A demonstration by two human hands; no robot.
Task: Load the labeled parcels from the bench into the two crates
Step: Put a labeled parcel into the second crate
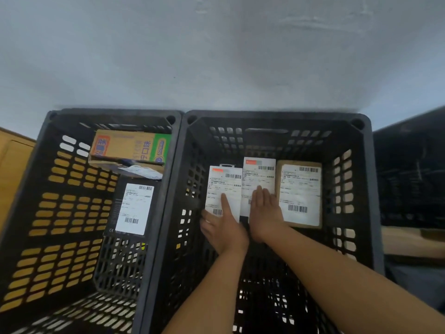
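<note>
1. Left grip [222,229] reaches into the right crate [277,115] and holds the left white parcel [224,184] at its 7 o'clock corner. One digit lies straight along the label and the others curl round the edge.
2. Right grip [265,213] lies palm down with its fingers straight and close together. It presses on the 6 o'clock end of the middle white parcel [258,175] and clasps nothing.
3. Both white parcels are thin, flat rectangles faced with smooth printed labels bearing barcodes. They lie side by side in the crate's 12 o'clock half. Whether their long edges touch or overlap cannot be told.
4. At 3 o'clock of them, just beside the middle one, lies the brown cardboard parcel [299,194]. It is matte board with a large white label, and its outer edge stands apart from the crate wall.
5. Rigid black plastic forms the right crate, with slotted lattice walls and floor, a thick rim and round sockets at the corners. Bare lattice floor shows around the forearms toward 6 o'clock.
6. Rim to rim at 9 o'clock stands the left crate [113,112]. It holds a printed carton [130,147] tilted at 12 o'clock with a crumpled white pouch [142,171] at its near edge. A flat black box [134,208] with a white label sits by the 3 o'clock wall, and open lattice runs toward 7 o'clock.
</note>
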